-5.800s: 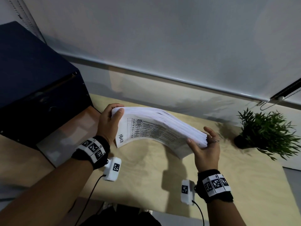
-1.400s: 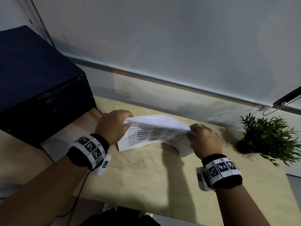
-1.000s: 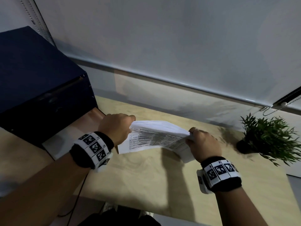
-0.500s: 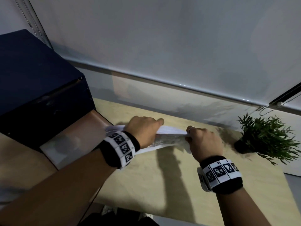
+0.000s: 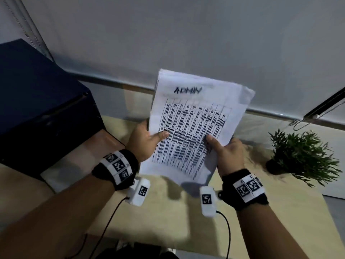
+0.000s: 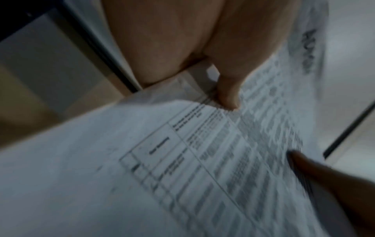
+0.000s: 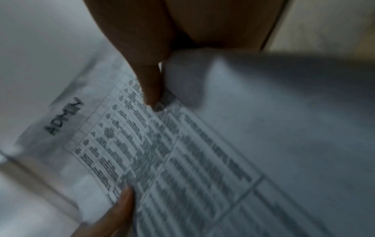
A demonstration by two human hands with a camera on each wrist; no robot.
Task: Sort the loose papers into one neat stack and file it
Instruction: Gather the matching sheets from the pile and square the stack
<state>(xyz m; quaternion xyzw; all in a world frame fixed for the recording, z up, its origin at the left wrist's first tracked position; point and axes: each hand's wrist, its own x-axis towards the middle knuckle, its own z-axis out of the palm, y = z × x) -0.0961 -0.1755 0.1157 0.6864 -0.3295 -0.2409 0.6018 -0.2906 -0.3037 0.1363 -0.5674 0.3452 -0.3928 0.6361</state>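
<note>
A stack of white papers, its top sheet a printed table headed "ADMIN", stands upright above the wooden desk, facing me. My left hand grips its left edge, thumb on the front and fingers behind. My right hand grips the lower right edge the same way. In the left wrist view the thumb presses on the stack of papers. In the right wrist view the thumb lies on the stack of papers. The fingers behind the stack are hidden.
A dark blue box-like cabinet stands at the left, partly over the desk. A small potted plant sits at the right back of the desk. A grey wall with a rail runs behind.
The stack was held low and flat, on its long edge, just above the desk. Both hands have lifted and turned it upright, printed side toward me, thumbs now on the front.
</note>
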